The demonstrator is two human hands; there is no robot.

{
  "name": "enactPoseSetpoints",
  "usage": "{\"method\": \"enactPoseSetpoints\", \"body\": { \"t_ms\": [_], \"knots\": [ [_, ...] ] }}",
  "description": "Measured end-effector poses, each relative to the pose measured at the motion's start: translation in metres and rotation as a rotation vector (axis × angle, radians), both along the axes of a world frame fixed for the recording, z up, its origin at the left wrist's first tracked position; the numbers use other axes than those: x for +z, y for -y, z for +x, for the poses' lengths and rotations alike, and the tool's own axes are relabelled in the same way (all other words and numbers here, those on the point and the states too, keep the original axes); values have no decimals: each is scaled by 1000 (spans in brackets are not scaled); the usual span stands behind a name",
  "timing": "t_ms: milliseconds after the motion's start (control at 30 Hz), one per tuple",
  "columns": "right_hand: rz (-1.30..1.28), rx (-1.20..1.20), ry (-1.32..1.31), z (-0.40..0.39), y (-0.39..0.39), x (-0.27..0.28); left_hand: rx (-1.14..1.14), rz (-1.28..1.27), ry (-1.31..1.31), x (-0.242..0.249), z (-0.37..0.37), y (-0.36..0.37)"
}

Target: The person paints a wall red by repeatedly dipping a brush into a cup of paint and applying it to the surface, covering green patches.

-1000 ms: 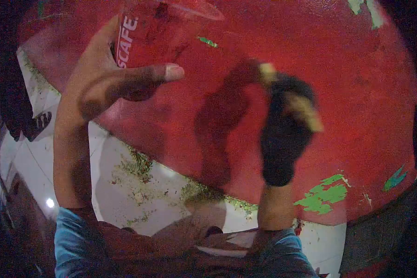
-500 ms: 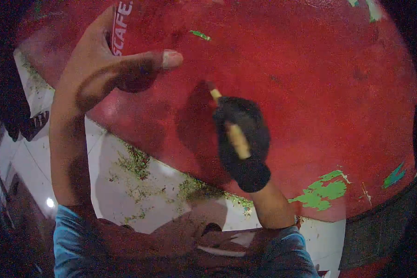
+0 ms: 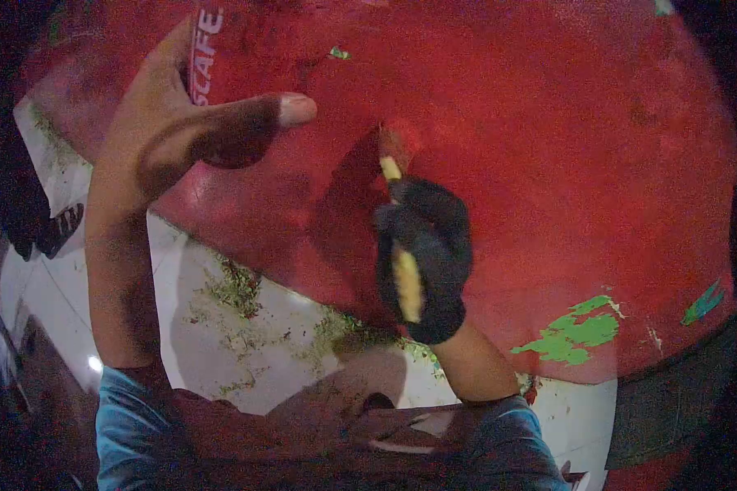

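Note:
A large red curved surface (image 3: 549, 196) fills most of the view, with white lettering (image 3: 207, 57) near its upper left. My left hand (image 3: 188, 123) is bare and holds a red cup-like object with that lettering, its thumb pointing right; the fingers behind it are hidden. In a black glove, my right hand (image 3: 424, 254) is closed around a pale yellow handle (image 3: 407, 286). The tool's dark reddish tip (image 3: 395, 143) reaches up against the red surface. Green patches (image 3: 573, 331) show at the lower right, and a small pale green mark (image 3: 338, 53) lies near the top.
A white tiled floor (image 3: 213, 352) with scattered green-brown debris (image 3: 233, 290) lies below the red surface's edge. Dark footwear (image 3: 61, 229) is at the left. A dark ribbed strip (image 3: 671, 409) borders the lower right.
The tool in my right hand has tilted more upright, and its tip has shifted slightly right and up. My left hand stays nearly in place. The small green mark near the top looks smaller.

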State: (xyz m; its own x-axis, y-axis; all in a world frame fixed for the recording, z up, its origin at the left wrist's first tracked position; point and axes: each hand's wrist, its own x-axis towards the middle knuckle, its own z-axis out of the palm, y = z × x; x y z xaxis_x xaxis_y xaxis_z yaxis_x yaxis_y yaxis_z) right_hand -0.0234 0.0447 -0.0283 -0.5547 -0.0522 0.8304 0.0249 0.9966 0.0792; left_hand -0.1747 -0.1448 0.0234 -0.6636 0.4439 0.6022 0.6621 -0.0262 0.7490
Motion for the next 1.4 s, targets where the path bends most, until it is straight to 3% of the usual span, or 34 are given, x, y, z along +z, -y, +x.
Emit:
{"method": "enactPoseSetpoints", "body": {
  "t_ms": [67,200,300,367,433,533,567,633,700,733,800,833,867,967,1100,1267,1300,1367,1400],
  "knots": [
    [-148,47,95,3,12,6,73,-29,13,-1,1,2],
    [-27,-6,-264,20,-16,30,212,-142,31,1,4,0],
    [-61,-2,-579,23,-23,36,266,-10,-70,-16,-17,1],
    [-125,103,-559,6,-12,16,149,-117,90,-9,-13,0],
    [-191,205,-541,-10,-2,-9,164,-104,53,-10,-13,-2],
    [-54,218,86,-21,11,-44,150,-91,73,-14,-18,0],
    [-57,220,84,-28,18,-51,122,-91,137,-15,-20,0],
    [-456,491,169,-38,29,-64,161,8,-1,-23,-22,-6],
    [-386,534,119,-47,26,-77,199,108,-144,-25,-21,-6],
    [-312,577,73,-51,27,-79,128,83,-34,-24,-20,-5],
    [-342,538,232,-36,11,-49,72,61,78,-20,-15,-2],
    [-396,358,330,-23,9,-24,9,12,119,-16,-10,0],
    [-54,221,100,-15,-10,-19,-55,-36,159,-13,-7,1],
    [-50,-73,-409,8,-16,49,-38,-129,244,-11,-4,2],
    [74,66,-651,5,-18,60,-213,8,245,-18,-6,4],
    [228,157,178,-38,17,-7,-151,109,245,-20,-8,6],
    [228,163,174,-44,18,-21,-145,108,241,-21,-10,6],
    [150,493,257,-52,22,-42,-132,113,210,-23,-13,6],
    [149,505,254,-53,23,-39,-119,112,208,-23,-12,7]
  ]
}}
